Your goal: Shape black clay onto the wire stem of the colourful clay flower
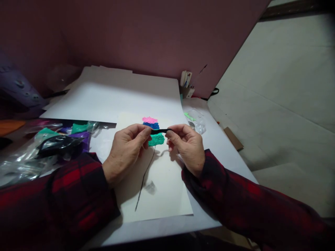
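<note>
Left hand (pixel 125 148): grip closed, thumb and fingers pinching one end of a black strip (pixel 159 131). Right hand (pixel 188 146): same pinch on the other end. Strip spans the gap between the hands, roughly level, over the cream sheet (pixel 170 198) on the worktop (pixel 230 174). Can't tell if it touches the sheet.

On the sheet: pink patch (pixel 149 120) at the top, blue patch (pixel 151 125) below it, green patch (pixel 157 139) nearest the wearer, partly behind strip and fingers. Thin dark line (pixel 144 174) runs from just below the green toward the near edge, slanting left; grey smudge (pixel 150 187) just right of it.

Left of the sheet: clear bags with a black packet (pixel 60 144). Beyond: large white sheets (pixel 117 94). Far right corner: pens (pixel 186 79).
</note>
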`<state>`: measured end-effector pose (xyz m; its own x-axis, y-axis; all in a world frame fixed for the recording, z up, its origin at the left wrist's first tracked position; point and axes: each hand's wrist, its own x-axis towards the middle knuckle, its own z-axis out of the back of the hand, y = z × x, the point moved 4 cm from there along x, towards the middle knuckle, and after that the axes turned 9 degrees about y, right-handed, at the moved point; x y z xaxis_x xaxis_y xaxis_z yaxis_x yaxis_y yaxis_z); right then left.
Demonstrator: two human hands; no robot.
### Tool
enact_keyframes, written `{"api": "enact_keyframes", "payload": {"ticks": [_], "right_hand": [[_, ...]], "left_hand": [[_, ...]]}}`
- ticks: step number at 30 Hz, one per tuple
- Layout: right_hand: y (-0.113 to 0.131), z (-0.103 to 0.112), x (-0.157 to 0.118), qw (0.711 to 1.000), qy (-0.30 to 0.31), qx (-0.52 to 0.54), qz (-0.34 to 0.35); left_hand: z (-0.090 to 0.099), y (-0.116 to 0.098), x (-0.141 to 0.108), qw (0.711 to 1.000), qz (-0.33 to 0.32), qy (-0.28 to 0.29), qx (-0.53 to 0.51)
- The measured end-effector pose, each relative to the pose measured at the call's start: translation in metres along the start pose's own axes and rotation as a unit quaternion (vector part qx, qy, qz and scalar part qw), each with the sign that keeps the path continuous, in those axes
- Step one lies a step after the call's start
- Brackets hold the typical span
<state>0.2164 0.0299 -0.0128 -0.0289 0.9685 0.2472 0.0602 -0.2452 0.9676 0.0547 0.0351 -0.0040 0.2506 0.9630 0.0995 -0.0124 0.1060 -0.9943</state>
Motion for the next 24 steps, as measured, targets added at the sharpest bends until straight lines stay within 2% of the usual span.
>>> {"api": "enact_keyframes", "payload": {"ticks": [5,9,12,20,24], "right_hand": [[0.005,-0.008,-0.004,0.997,0.071,0.017,0.007],[0.008,-0.012,-0.007,0.994,0.102,0.01,0.024],[0.007,-0.012,-0.008,0.994,0.107,0.006,0.026],[0.004,-0.012,-0.008,0.992,0.117,-0.041,0.022],[0.006,-0.012,-0.009,0.99,0.119,-0.078,0.017]], "left_hand": [[-0.002,0.001,0.0,0.999,0.018,0.01,-0.027],[-0.007,0.003,0.002,0.996,0.042,0.051,-0.066],[-0.008,0.002,0.001,0.996,0.039,0.071,-0.044],[-0.007,-0.005,-0.002,0.995,-0.01,0.069,0.069],[-0.009,-0.004,-0.002,0.992,-0.019,0.089,0.086]]}}
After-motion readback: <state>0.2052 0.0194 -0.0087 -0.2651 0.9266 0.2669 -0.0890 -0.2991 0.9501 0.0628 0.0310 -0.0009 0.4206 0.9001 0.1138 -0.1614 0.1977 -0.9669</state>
